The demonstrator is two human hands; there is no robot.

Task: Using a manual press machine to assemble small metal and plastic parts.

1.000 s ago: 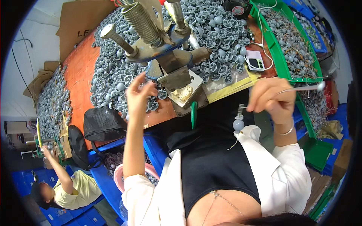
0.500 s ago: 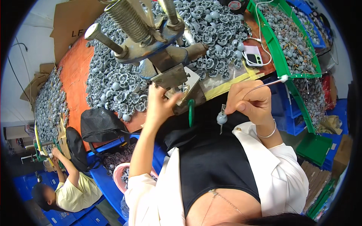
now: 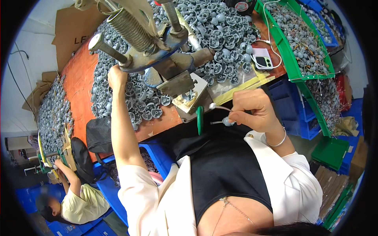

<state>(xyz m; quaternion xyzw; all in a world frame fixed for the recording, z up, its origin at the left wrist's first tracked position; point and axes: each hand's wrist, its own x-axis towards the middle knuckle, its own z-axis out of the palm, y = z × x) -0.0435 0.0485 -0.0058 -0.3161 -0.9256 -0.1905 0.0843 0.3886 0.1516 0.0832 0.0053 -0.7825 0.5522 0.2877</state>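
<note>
Fingers, right hand (image 3: 255,111): from my remote seat I saw them pinched on a small grey bulb piece (image 3: 227,121) and a pale lead (image 3: 223,108) whose white end pointed left.
Fingers, left hand (image 3: 117,78): they reached into the grey cups (image 3: 138,100), tips hidden; I could not tell whether they gripped anything.
Bulb piece, place: above the lap, just right of the green ring (image 3: 199,120).
Slip risk: I judged that a looser pinch could have dropped the piece into the lap.
Snag risk: a leftward swing might have hooked the lead on that ring.
Knock risk: the left hand was near the press bolt (image 3: 108,48), so a hasty lift could have struck it.
Spill risk: cups lay near the table (image 3: 80,90) edge, where a dragging forearm might have pushed some off.
Green tray (image 3: 280,53): I saw grey balls and tangled wires inside.
Blue bin (image 3: 159,155): small greyish parts, partly covered by the arm.
Pink basin (image 3: 156,177): only its rim showed; contents hidden from me.
</note>
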